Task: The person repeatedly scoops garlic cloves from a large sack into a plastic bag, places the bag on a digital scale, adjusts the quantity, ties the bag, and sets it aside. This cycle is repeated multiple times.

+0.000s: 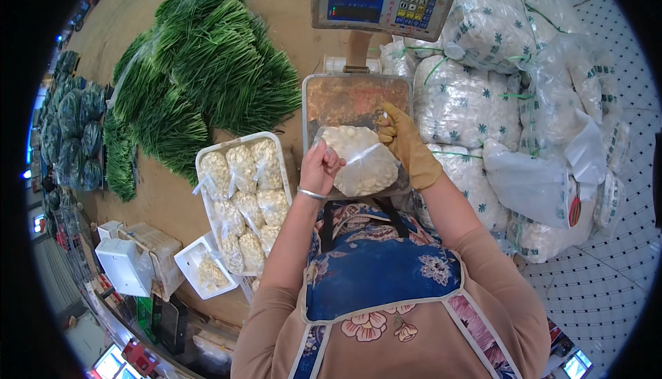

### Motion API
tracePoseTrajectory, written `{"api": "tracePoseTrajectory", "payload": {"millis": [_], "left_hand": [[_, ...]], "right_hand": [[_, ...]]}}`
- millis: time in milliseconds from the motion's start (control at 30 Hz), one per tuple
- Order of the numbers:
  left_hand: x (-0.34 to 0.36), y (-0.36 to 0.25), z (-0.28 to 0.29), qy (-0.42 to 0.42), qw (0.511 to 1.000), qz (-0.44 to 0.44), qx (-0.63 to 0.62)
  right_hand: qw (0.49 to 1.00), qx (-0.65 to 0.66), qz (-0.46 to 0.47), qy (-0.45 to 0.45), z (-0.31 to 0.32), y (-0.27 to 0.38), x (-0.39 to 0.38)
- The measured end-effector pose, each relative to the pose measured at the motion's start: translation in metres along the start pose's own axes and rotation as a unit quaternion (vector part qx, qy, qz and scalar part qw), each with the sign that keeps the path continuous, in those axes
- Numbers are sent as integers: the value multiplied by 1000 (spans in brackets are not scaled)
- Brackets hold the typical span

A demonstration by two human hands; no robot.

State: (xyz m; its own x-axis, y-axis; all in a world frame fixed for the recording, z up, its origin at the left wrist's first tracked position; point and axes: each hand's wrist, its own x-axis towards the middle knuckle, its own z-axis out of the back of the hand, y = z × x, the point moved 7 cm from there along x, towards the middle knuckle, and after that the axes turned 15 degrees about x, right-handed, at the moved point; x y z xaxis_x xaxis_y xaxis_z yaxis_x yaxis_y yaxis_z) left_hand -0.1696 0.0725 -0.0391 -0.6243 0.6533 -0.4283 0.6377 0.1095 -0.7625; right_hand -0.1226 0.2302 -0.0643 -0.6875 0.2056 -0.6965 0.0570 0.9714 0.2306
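A clear plastic bag of peeled garlic cloves [365, 172] rests on the worn metal platform of a weighing scale [345, 96]. My left hand [321, 170], bare with a silver bangle at the wrist, is closed on the bag's plastic at its left side. In a tan work glove, my right hand [408, 146] has its fingers curled at the bag's upper right edge, gripping the plastic. A stretched fold of plastic runs across the bag between the two hands. Something small and pale shows at the glove's fingertips, too small to name.
The scale's display [383, 0] stands beyond the platform. At left, a white crate [283, 165] holds several filled garlic bags, near a white foam box [185, 262]. Green stalks [207, 69] lie heaped farther off. Large plastic-wrapped bundles [469, 107] are stacked at right.
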Motion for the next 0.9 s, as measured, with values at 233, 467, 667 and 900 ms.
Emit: {"api": "tracePoseTrajectory", "payload": {"millis": [233, 467, 667, 900], "left_hand": [[3, 36, 34, -32, 998, 55, 8], [-7, 52, 47, -67, 994, 84, 2], [-9, 23, 15, 0, 948, -26, 319], [5, 21, 21, -73, 930, -51, 356]], "right_hand": [[987, -112, 25, -115, 43, 18, 32], [974, -173, 5, -145, 62, 8, 46], [920, -371, 50, 118, -23, 7, -7], [541, -778, 212, 236, -60, -29, -59]]}}
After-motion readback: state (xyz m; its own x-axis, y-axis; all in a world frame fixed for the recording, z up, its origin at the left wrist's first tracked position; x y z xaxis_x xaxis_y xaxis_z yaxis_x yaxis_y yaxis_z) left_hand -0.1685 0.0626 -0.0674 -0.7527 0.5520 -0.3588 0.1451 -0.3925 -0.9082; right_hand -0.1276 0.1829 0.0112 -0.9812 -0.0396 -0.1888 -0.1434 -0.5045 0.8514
